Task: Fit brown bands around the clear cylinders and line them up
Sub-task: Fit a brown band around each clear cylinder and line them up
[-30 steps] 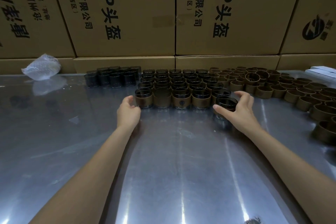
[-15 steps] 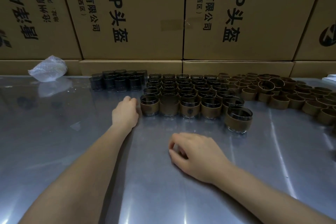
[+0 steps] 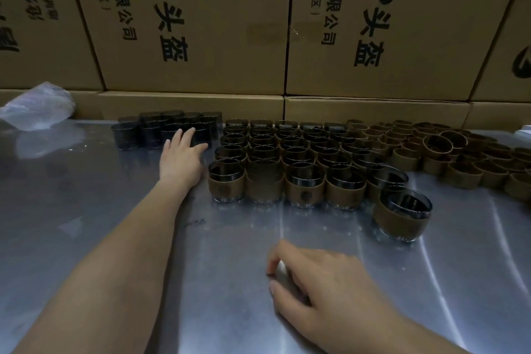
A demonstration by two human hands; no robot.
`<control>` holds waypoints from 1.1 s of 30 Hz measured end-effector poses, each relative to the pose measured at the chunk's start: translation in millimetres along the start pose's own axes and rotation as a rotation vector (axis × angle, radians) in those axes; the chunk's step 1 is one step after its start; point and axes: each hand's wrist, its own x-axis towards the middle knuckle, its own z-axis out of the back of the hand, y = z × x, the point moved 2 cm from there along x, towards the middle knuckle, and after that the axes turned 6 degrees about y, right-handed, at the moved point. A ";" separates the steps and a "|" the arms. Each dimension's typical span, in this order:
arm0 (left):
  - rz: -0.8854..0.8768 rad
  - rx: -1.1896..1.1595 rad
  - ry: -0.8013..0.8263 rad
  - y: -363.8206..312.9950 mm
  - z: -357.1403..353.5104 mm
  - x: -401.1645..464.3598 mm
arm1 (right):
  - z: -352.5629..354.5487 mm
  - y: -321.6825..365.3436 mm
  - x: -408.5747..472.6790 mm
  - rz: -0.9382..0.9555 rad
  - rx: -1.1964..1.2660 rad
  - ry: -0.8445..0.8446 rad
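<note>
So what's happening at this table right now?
A person is fitting brown bands onto clear cylinders. The left hand reaches with straight fingers to the bare cylinders at the back left. The right hand rests loosely curled on the table, holding nothing. Banded cylinders stand in rows; one banded cylinder sits out of line at the front right. Loose bands lie to the right.

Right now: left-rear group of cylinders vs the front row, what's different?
1. The rear-left cylinders are bare dark glass; the front-row cylinders each wear a brown band.
2. The left hand reaches to the rear-left cylinders; no hand touches the front-row ones.
3. The rear-left group sits clustered; the front row is lined up.
Shared: all stand upright on the metal table.
</note>
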 end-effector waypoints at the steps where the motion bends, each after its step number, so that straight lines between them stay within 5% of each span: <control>1: -0.013 0.040 0.030 0.5 -2.1 5.8 | 0.1 -0.2 0.6 -0.010 0.004 0.005; 7: -0.013 0.153 0.151 0.3 -3.7 16.0 | 2.0 0.5 1.4 -0.036 0.024 0.024; 14: -0.085 0.015 -0.055 -5.2 0.2 3.6 | 0.3 -3.9 1.8 -0.027 0.024 0.033; 18: 0.080 -0.248 0.065 -2.1 3.8 -7.3 | 0.8 -6.0 2.0 -0.025 0.048 0.021; 33: 0.179 -0.323 0.081 -30.8 40.2 -118.0 | -2.7 -8.2 3.7 -0.085 -0.034 -0.046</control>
